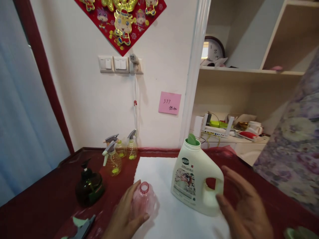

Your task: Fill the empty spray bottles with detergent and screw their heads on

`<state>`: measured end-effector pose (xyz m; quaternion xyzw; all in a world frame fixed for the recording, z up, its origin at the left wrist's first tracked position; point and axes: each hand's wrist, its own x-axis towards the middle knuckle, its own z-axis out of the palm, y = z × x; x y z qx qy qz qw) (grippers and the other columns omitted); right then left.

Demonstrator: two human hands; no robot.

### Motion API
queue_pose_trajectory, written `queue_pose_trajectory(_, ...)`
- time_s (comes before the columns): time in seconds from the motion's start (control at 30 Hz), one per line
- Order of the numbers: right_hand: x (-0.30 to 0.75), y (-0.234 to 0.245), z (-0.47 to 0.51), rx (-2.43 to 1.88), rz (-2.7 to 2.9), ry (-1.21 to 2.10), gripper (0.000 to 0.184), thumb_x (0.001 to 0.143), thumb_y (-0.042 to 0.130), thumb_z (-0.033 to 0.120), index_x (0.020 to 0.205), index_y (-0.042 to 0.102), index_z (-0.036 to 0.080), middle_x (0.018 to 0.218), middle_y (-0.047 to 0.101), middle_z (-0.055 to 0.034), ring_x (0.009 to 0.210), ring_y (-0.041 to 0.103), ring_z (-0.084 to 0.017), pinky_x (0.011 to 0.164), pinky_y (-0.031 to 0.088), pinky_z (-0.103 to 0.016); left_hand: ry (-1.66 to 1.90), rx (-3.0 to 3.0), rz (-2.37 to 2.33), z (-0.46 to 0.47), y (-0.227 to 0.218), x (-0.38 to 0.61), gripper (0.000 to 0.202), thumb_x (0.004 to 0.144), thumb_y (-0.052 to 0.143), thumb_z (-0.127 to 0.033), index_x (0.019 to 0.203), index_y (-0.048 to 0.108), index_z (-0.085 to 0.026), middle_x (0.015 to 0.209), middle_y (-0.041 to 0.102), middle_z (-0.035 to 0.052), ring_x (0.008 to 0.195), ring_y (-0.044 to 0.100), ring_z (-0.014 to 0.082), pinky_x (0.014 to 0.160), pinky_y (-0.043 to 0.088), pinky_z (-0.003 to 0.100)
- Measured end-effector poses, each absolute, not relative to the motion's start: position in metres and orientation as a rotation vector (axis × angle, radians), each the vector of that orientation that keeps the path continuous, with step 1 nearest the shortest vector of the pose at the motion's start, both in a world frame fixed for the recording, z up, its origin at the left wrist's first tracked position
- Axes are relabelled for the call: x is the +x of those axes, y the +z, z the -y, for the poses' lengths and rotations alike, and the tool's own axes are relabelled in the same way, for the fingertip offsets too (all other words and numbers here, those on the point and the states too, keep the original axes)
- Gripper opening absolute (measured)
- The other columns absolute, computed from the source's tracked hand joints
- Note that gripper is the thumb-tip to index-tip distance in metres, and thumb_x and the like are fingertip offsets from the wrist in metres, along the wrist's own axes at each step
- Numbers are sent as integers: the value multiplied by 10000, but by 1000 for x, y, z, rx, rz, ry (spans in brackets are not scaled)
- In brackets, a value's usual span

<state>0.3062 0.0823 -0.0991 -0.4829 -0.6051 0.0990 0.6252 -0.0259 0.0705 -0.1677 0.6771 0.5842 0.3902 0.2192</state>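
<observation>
Had the left hand [124, 215] curled around a smooth, round-shouldered, see-through pink bottle [146, 203], open-necked, set on white paper [158, 171]; couldn't tell its contents. Held the right hand [246, 202] wide, thumb and fingers parted, beside the handle of a pale green plastic jug [196, 179]; couldn't tell whether touching. Made out on the jug a dark oval logo, a floral picture and lettering too small to read surely. Saw a green spout [191, 140] in its mouth. Read "377" above Chinese characters, handwritten on a pink paper note [169, 103]. Noted, leftward on the red tabletop [37, 205], three see-through yellow spray bottles [114, 162], yellow discs low inside, and a dark, glossy pump bottle [89, 189].
</observation>
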Motion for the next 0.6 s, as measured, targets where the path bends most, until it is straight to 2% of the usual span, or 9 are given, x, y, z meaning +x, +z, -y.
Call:
queue_pose_trajectory(0.03, 318, -94, -90, -1178, 1326, 191, 621, 903, 626, 547, 1424, 489, 238, 1507, 498, -125, 1413, 431, -364, 1178, 331, -556, 1085, 1859, -1621, -74, -176, -27, 759, 886, 671, -430, 1536, 337, -222, 1611, 422, 171, 1491, 380, 356, 1210, 336, 556)
queue_pose_trajectory(0.1, 337, -91, -108, -1327, 1303, 257, 669, 848, 642, 623, 1376, 543, 223, 1458, 552, -127, 1358, 485, -377, 1126, 387, -540, 1135, 1834, -1624, -80, -191, -29, 765, 887, 656, -408, 1539, 317, -197, 1605, 425, 187, 1490, 381, 356, 1210, 339, 544)
queue_pose_trajectory(0.27, 349, -106, -146, -1354, 1359, 610, 673, 790, 676, 653, 1289, 607, 205, 1287, 703, -99, 1140, 665, -308, 870, 565, -341, 1168, 1860, -1591, -84, -203, -31, 770, 863, 688, -395, 1524, 333, -222, 1599, 441, 169, 1464, 420, 355, 1209, 343, 529)
queue_pose_trajectory(0.43, 341, -109, -152, -1403, 1145, 656, 719, 697, 724, 710, 1178, 646, 181, 944, 779, -66, 766, 729, -265, 611, 592, -305, 1127, 1822, -1594, -77, -198, -28, 805, 855, 684, -333, 1548, 291, -213, 1623, 400, 171, 1493, 373, 339, 1226, 312, 521)
queue_pose_trajectory(0.6, 326, -95, -144, -1424, 1035, 686, 756, 648, 766, 713, 1164, 627, 178, 935, 778, -101, 716, 742, -296, 481, 590, -314, 1078, 1731, -1616, -75, -193, -21, 868, 792, 710, -265, 1552, 296, -205, 1629, 391, 165, 1503, 347, 337, 1239, 277, 523)
